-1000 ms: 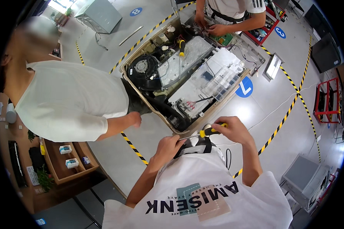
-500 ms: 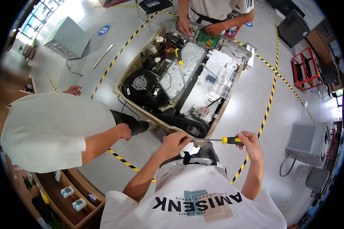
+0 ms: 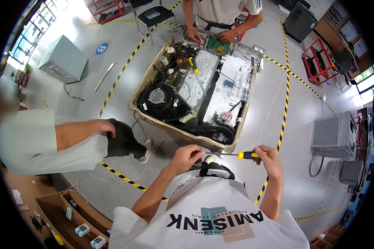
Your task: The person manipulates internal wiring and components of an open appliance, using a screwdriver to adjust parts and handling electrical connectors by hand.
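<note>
In front of my body I hold a yellow and black screwdriver level. My right hand is closed round its handle. My left hand pinches the far end of its metal shaft, and the fingers hide the tip. Just beyond both hands stands an opened appliance in a beige casing. Inside are a black round fan housing, a silver panel and a white cover. A second yellow and black screwdriver lies across the silver panel, apart from my hands.
Across the casing, a co-worker's hands work beside a green circuit board. Another person's arm is at the left. A thin white cable crosses the floor. An open wooden box sits lower left; a red cart stands right.
The view has shifted a little, so the surroundings sit differently. My hands keep hold of the screwdriver, now seen nearer to me, off the casing's edge. The person at the left has drawn farther left.
</note>
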Demonstrator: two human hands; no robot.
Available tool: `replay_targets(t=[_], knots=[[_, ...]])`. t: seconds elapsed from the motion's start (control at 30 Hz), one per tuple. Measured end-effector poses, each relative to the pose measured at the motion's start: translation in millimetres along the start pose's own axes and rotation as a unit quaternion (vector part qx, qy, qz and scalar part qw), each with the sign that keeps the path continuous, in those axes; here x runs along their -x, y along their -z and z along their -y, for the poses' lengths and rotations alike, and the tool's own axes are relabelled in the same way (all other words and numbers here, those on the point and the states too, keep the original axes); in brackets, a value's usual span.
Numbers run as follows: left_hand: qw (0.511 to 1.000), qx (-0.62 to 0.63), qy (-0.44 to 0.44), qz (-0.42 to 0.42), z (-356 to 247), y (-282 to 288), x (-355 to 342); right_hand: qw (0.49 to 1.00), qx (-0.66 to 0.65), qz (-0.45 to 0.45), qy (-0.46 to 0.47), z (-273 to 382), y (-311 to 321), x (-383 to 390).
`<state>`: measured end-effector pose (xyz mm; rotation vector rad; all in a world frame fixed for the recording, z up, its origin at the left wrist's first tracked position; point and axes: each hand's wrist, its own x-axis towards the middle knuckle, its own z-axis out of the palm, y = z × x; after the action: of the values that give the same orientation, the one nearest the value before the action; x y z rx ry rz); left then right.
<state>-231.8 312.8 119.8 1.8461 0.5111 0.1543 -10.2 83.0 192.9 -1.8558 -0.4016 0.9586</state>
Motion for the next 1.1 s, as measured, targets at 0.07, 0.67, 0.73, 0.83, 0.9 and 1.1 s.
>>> replay_targets(t=[0.07,0.67,0.73,0.83,0.9,1.1], knots=[[1.0,-0.014,0.002,-0.008,-2.3,0.0,0.8,1.0,-0.011,0.012,0.002,-7.6,2.7,-4.0],[0.997,-0.041,0.062,-0.038,-11.4,1.6,-11.4,0.982,0.054,0.18,-0.025,-29.5,7.8,-22.0],[0.998,-0.029,0.044,-0.026,1.6,15.0,-26.1,0.979,0.088,0.179,-0.042,-25.5,-2.8,-29.5],[0.999,0.025,0.034,-0.015,16.8,41.6,-47.5,0.967,0.174,0.177,-0.051,-6.8,-30.1,-42.5],[0.999,0.019,0.024,0.011,30.5,65.4,-64.7,0.97,0.18,0.155,-0.061,6.3,-53.0,-51.3],[0.996,0.024,-0.042,0.069,65.1,137.8,-112.0,0.974,0.181,0.067,-0.12,52.5,-120.9,-69.4]])
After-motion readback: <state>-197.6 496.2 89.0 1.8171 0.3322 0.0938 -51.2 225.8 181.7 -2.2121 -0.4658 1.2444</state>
